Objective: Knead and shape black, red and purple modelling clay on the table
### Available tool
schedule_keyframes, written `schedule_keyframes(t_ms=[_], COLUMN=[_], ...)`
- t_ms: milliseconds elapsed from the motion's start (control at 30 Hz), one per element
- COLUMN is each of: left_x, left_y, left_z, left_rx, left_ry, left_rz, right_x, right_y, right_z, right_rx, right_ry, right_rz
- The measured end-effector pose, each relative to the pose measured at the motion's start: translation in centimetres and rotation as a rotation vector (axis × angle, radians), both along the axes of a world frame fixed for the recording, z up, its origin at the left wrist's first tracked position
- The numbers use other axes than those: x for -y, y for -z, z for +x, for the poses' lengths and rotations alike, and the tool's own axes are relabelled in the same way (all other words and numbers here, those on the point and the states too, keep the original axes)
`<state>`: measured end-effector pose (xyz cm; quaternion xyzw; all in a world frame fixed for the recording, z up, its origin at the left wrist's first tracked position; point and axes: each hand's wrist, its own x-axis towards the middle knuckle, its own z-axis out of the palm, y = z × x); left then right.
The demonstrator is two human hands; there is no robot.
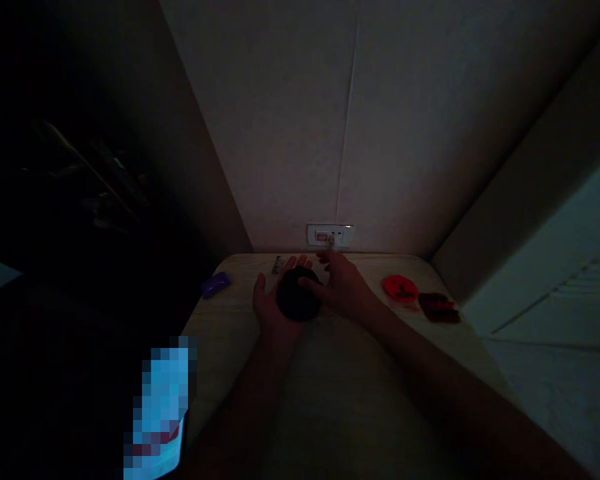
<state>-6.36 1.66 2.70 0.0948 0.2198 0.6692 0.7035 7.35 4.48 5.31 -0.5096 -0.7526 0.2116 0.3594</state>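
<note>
A black round, flat-looking thing (296,303) lies on the upturned palm of my left hand (269,310). The left thumb stands out to the side, and the fingertips show beyond its far edge. My right hand (346,283) comes in from the right, its thumb reaching over the black thing's right side. Its other fingers are loosely bent and apart, above the far part of the table. In this dim light I cannot tell what the black thing is or whether the right thumb presses on it.
The wooden table (330,400) meets the wall below a socket plate (330,235). A purple packet (215,285) lies at the left edge. Right of my hands are a red round piece (401,289) and a dark red packet (439,308). A lit screen (163,407) glows lower left.
</note>
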Motion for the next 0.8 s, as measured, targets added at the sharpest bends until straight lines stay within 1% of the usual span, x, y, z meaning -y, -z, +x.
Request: schedule_keyframes(t_ms=[33, 67, 100, 133, 200, 267, 367, 467, 567, 700, 800], left_x=[0.1, 0.2, 0.4, 0.5, 0.9, 1.1, 1.2, 1.2, 1.4, 1.5, 1.1], left_y=[-0.1, -0.2, -0.2, -0.2, 0.2, 1.0, 2.1, 2.8, 3.3, 4.1, 4.1], left_z=[0.2, 0.5, 0.9, 1.3, 2.3, 3.2, 4.0, 4.0, 3.8, 3.6, 3.8], left_rx=[-0.004, -0.011, -0.021, -0.032, -0.049, -0.051, -0.083, -0.113, -0.125, -0.134, -0.134], left_ry=[-0.008, -0.014, -0.018, -0.019, -0.019, -0.030, -0.062, -0.099, -0.154, -0.203, -0.226], left_rz=[-0.018, -0.030, -0.032, -0.023, 0.043, 0.145, 0.222, 0.191, 0.148, 0.163, 0.152], right_x=[0.4, 1.0, 1.5, 2.1, 3.1, 3.8, 4.2, 4.1, 4.1, 4.2, 4.0], right_y=[-0.1, -0.2, -0.2, -0.1, 0.3, 0.8, 1.3, 1.6, 1.7, 1.7, 1.7], right_z=[-0.5, -1.0, -1.6, -2.3, -3.4, -4.2, -4.7, -4.8, -4.9, -5.0, -4.9], right_rx=[-0.008, -0.028, -0.032, -0.023, 0.006, 0.024, 0.047, 0.046, 0.042, 0.051, 0.055], right_ry=[0.010, 0.010, -0.021, -0.051, -0.077, -0.083, -0.092, -0.093, -0.092, -0.083, -0.091], right_rz=[0.099, 0.158, 0.167, 0.160, 0.089, 0.014, -0.015, -0.003, -0.025, -0.045, -0.061])
